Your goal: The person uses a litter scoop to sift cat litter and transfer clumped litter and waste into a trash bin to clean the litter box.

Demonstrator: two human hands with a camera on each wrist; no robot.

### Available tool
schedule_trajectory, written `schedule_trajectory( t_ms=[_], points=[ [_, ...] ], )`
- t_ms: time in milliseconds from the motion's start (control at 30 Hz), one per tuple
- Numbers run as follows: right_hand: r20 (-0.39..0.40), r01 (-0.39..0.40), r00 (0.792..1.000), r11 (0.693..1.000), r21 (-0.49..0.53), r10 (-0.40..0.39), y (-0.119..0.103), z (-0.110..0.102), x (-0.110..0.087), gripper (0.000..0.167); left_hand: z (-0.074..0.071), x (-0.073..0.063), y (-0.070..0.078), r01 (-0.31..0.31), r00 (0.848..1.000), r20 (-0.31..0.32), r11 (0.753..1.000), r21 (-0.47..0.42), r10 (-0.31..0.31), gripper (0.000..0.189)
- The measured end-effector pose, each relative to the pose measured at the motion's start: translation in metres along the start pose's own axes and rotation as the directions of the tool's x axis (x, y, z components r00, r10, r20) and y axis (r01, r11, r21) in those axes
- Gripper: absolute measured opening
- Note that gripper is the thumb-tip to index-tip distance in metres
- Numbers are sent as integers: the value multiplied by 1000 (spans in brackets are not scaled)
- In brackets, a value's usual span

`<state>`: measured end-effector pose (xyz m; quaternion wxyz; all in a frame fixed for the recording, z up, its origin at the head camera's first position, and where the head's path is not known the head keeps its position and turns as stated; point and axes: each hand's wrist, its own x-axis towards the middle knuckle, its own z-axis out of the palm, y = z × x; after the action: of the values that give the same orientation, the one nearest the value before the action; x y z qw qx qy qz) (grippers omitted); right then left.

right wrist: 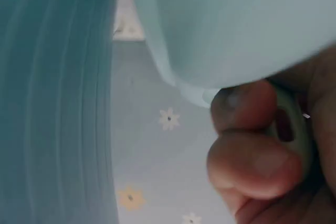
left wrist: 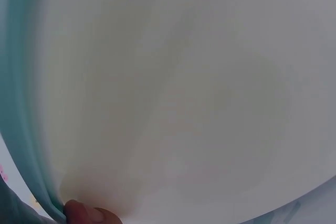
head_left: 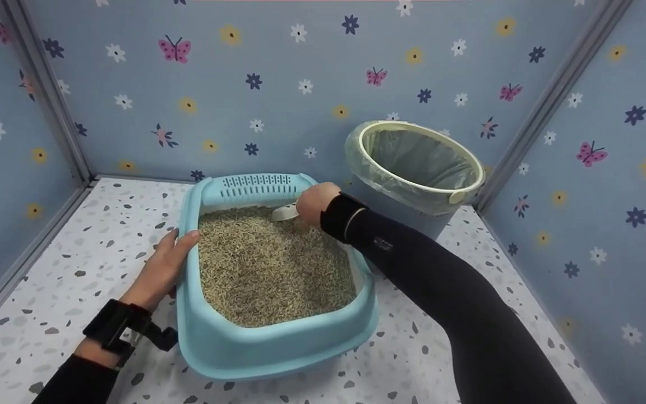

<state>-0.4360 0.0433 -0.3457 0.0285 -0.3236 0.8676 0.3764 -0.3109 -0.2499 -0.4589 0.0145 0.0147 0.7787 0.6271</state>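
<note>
A light blue litter box, filled with brownish pellet litter, stands on the speckled floor. At its left side my left hand grips the rim, thumb over the top edge and the other fingers at the outer wall. Fingertips show against the pale underside in the left wrist view. My right hand reaches over the right rear rim and holds a pale litter scoop, whose head is at the litter near the back. In the right wrist view, curled fingers wrap round its slotted handle.
A blue bin with a pale ring and a translucent liner stands behind and right of the box, close to my right forearm. Flower-patterned walls enclose the back and both sides.
</note>
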Motion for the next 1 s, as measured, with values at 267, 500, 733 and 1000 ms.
schedule_trajectory(
  t_ms=[267,500,733,1000],
  points=[
    [-111,3,994,999,-49,-8,6,-24,-16,41,-3,2,2,-19,1000,2,1000,-14,19,89],
    [-16,63,998,983,-173,-67,-11,-11,2,39,-3,3,1,-17,1000,0,1000,-1,17,91],
    [91,54,995,968,-246,-32,-24,-4,23,35,-2,0,-2,11,1000,0,1000,-3,-11,88],
    [165,8,986,987,-161,19,-25,-8,36,32,0,1,-4,7,1000,-1,1000,2,-7,86]
  ],
)
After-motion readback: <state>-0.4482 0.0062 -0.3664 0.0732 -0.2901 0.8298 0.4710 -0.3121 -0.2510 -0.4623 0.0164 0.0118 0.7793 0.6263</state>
